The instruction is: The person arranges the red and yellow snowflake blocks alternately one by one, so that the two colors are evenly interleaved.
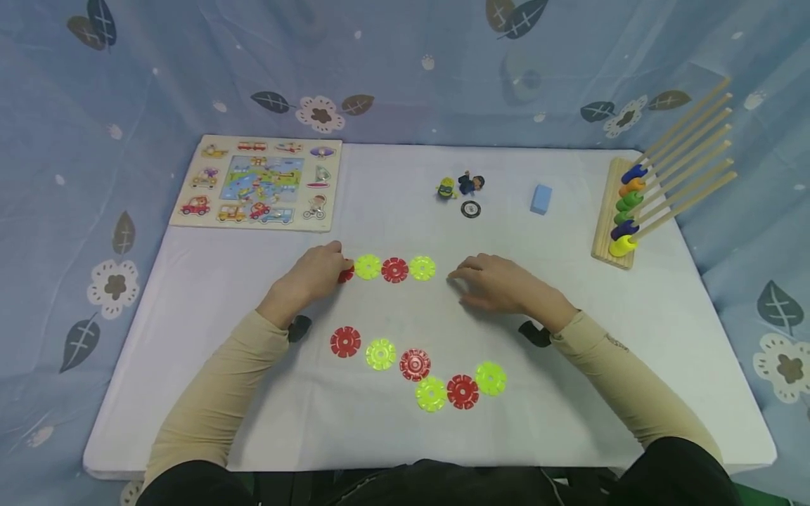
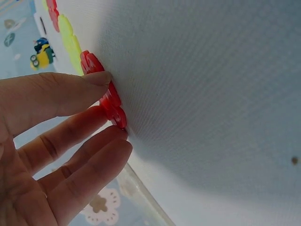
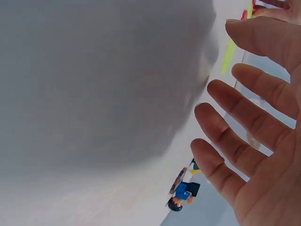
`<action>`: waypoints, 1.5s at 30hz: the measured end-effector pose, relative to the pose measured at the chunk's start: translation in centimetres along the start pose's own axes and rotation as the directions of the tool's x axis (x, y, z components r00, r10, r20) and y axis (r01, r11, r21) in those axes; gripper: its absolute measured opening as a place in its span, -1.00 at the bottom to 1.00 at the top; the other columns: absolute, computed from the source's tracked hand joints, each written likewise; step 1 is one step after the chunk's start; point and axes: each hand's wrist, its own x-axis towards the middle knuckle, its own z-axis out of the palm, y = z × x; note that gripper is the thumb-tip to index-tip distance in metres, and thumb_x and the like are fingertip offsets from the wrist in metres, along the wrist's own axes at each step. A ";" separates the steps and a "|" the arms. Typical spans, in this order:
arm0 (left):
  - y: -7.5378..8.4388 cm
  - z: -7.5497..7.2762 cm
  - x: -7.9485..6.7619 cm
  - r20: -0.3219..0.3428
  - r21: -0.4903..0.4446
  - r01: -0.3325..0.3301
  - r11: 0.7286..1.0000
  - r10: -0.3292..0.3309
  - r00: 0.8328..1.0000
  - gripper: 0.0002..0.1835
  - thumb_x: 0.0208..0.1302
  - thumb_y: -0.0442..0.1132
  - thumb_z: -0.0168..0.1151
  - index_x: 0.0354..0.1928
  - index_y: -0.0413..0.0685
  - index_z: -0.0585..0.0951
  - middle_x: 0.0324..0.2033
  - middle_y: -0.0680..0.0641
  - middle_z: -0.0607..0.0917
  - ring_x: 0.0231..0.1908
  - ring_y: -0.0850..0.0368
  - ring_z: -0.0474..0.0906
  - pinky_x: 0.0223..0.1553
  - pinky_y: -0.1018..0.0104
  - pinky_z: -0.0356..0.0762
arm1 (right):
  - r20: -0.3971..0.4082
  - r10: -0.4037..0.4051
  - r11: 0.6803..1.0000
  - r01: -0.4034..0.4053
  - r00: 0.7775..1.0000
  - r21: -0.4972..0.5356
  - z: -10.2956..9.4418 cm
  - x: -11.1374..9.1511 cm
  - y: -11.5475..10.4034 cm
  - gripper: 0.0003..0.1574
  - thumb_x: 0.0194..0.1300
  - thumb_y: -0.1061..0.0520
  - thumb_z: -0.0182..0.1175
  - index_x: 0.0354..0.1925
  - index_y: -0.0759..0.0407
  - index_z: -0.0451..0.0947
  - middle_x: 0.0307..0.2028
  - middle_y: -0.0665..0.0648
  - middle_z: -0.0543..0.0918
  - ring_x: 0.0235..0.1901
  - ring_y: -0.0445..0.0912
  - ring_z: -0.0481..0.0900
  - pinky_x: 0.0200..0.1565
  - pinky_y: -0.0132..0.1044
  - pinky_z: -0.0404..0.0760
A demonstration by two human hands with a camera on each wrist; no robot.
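My left hand (image 1: 314, 273) pinches a red notched plastic disc (image 2: 113, 106) at the left end of a row, thumb on one side and fingers on the other. To its right in that row lie a yellow-green disc (image 1: 367, 267), a red disc (image 1: 394, 270) and another yellow-green disc (image 1: 422, 268). Just right of this last one, my right hand (image 1: 496, 282) holds nothing; its fingers are spread and loosely bent in the right wrist view. Nearer me lie several more discs, among them a red one (image 1: 345, 341) and a yellow-green one (image 1: 491, 379).
A wooden picture puzzle (image 1: 335, 186) lies at the back left. At the back middle are a yellow toy figure (image 1: 446, 187), a dark-blue toy figure (image 1: 470, 183), a small black wheel (image 1: 471, 209) and a blue block (image 1: 541, 199). A wooden peg stand (image 1: 606, 218) with colored beads stands right.
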 end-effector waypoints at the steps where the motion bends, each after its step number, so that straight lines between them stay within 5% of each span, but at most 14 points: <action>1: 0.0 0.0 0.0 -0.003 -0.004 0.002 1.000 -0.002 1.000 -0.61 0.23 -0.40 0.25 0.12 -0.22 0.60 -0.24 -0.19 0.57 -0.34 0.03 0.48 -0.20 0.23 0.55 | -0.011 -0.003 1.000 0.003 1.000 0.001 0.1 -0.5 0.0 -0.44 0.19 -0.07 0.34 0.14 0.03 0.56 0.05 0.10 0.64 0.05 0.02 0.60 0.11 -0.08 0.57; 6: -0.2 0.1 0.1 -0.013 -0.005 0.005 1.000 -0.005 1.000 -0.62 0.22 -0.40 0.25 0.11 -0.23 0.61 -0.25 -0.20 0.57 -0.36 0.03 0.47 -0.23 0.23 0.54 | -0.023 -0.047 0.998 0.048 0.999 0.036 0.3 -2.5 -1.0 -0.45 0.14 -0.10 0.36 0.09 0.01 0.59 -0.01 0.05 0.65 -0.01 -0.03 0.62 0.05 -0.12 0.59; 14: -0.3 0.0 0.1 -0.024 -0.006 -0.006 1.000 0.006 1.000 -0.63 0.22 -0.40 0.25 0.10 -0.24 0.62 -0.24 -0.21 0.57 -0.36 0.02 0.46 -0.23 0.22 0.52 | 0.089 -0.178 0.982 0.171 0.980 0.082 0.9 -4.4 -5.2 -0.43 0.00 -0.21 0.43 -0.02 -0.06 0.61 -0.07 -0.05 0.61 -0.08 -0.14 0.55 0.03 -0.16 0.56; 24: -0.1 0.0 0.2 -0.033 -0.035 0.004 0.999 -0.005 0.999 -0.63 0.23 -0.40 0.25 0.09 -0.31 0.61 -0.20 -0.21 0.59 -0.32 0.01 0.50 -0.20 0.20 0.54 | 0.160 -0.312 0.947 0.320 0.937 -0.025 2.4 -5.3 -9.0 -0.43 -0.11 -0.22 0.45 -0.11 -0.10 0.57 -0.13 -0.09 0.55 -0.24 -0.22 0.45 -0.15 -0.33 0.49; 38: -0.2 0.1 0.3 -0.028 -0.042 0.007 0.999 -0.008 1.000 -0.66 0.23 -0.41 0.23 0.07 -0.32 0.62 -0.24 -0.21 0.58 -0.35 0.01 0.47 -0.27 0.24 0.48 | 0.062 -0.421 0.886 0.425 0.905 -0.186 3.6 -5.9 -10.1 -0.53 -0.11 -0.09 0.39 -0.22 0.00 0.48 -0.22 -0.03 0.46 -0.38 -0.18 0.38 -0.40 -0.42 0.49; 45: -0.1 0.2 0.1 -0.024 -0.036 0.009 0.999 -0.010 1.000 -0.67 0.23 -0.39 0.24 0.05 -0.28 0.64 -0.27 -0.19 0.56 -0.38 0.03 0.44 -0.28 0.26 0.48 | 0.097 -0.396 0.905 0.406 0.913 -0.127 3.1 -5.9 -9.9 -0.50 -0.09 -0.07 0.41 -0.14 0.00 0.53 -0.15 -0.01 0.49 -0.30 -0.17 0.44 -0.32 -0.44 0.55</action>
